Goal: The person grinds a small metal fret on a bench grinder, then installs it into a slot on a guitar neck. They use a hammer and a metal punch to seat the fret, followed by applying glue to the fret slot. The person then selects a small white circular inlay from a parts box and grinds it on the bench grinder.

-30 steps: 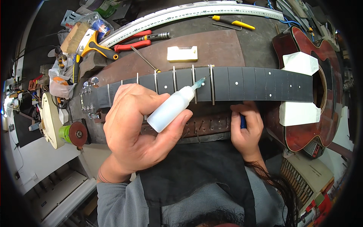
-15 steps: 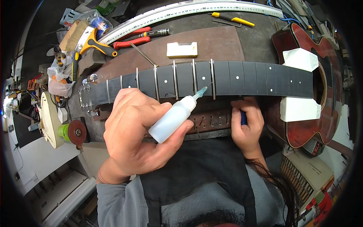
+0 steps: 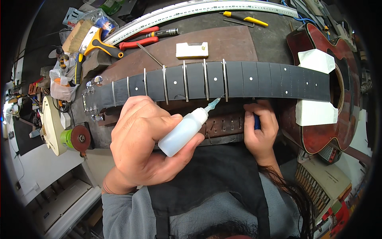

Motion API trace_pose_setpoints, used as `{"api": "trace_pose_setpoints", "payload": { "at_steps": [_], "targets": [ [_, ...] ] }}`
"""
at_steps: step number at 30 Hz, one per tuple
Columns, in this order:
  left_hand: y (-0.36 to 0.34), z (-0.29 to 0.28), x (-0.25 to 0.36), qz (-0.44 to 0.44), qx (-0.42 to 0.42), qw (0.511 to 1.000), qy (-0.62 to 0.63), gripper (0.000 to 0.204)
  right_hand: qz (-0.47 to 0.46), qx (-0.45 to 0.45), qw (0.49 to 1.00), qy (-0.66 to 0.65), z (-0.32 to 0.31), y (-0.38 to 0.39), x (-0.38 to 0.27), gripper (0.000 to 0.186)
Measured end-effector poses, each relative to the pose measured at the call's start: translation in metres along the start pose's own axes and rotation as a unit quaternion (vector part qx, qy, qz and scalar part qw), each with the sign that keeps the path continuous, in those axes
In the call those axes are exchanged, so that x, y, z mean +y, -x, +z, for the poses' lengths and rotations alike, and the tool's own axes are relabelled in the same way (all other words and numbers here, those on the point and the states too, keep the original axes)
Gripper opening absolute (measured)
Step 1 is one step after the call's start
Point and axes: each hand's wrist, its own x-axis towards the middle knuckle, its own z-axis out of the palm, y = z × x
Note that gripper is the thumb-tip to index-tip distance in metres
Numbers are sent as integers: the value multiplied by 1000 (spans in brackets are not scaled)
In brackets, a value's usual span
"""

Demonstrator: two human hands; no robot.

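My left hand (image 3: 145,141) is closed around a small translucent squeeze bottle (image 3: 181,133) with a white collar and a tapered teal tip. The tip meets the near edge of the dark guitar fretboard (image 3: 248,81), close beside a metal fret (image 3: 225,79). Several frets sit across the headstock half of the board; toward the body, bare slots show. Below the fretboard edge, my right hand (image 3: 260,125) is curled around a dark blue object (image 3: 257,122), mostly hidden by the fingers. The red guitar body (image 3: 314,137) lies at the right.
White sheets (image 3: 316,113) cover parts of the guitar top. Beyond the neck lie a white block (image 3: 191,50), red-handled pliers (image 3: 139,43), a long ruler (image 3: 179,15) and a yellow-black cutter (image 3: 244,18). A yellow-handled brush (image 3: 97,44) rests at the left. A brown slotted holder (image 3: 225,125) stands near my apron.
The bottle's tip has moved slightly nearer to me and right, from over the fretboard to its near edge beside the last fret. My right hand has barely moved.
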Motion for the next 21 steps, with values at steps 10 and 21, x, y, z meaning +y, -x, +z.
{"api": "trace_pose_setpoints", "payload": {
  "at_steps": [10, 21],
  "targets": [
    [1, -2, 0, -4, 12, 999, 33, 37, -1, 0, 1000, 1, 0, 0, 1, 22],
    [-23, 12, -12, 27, 52, 998, -26, 37, -9, 9, 1000, -1, 1, 2, 5, 23]
  ]
}}
